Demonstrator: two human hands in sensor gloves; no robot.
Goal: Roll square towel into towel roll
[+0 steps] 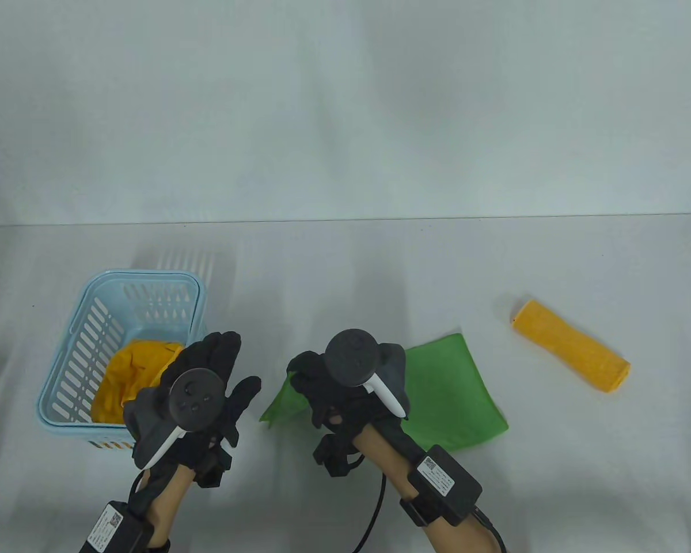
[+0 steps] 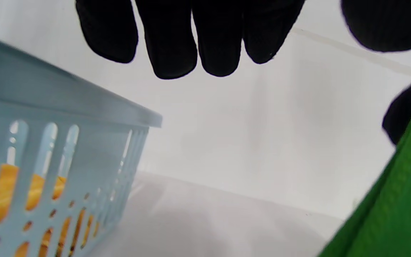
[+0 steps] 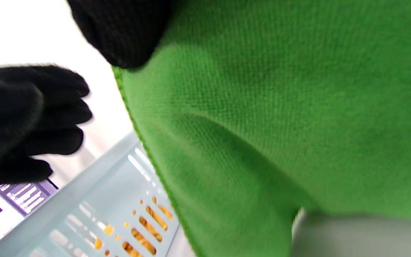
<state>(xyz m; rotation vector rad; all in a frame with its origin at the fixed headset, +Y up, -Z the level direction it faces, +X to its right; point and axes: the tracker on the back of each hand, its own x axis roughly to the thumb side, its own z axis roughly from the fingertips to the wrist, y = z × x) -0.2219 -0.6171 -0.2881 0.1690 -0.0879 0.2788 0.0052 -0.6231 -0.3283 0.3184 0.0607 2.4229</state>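
Right hand (image 1: 345, 391) pinching green square towel (image 1: 449, 397) by its left edge, left hand (image 1: 207, 386) relaxed, empty, just left.

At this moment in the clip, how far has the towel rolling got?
Done: one rolled orange towel lies on the table's right side. In hand: the right hand grips the left edge of the flat green square towel, not yet rolled; the left hand hovers open beside the pale blue slotted plastic basket. Left: rolling the green towel, plus the crumpled orange cloth in the basket.
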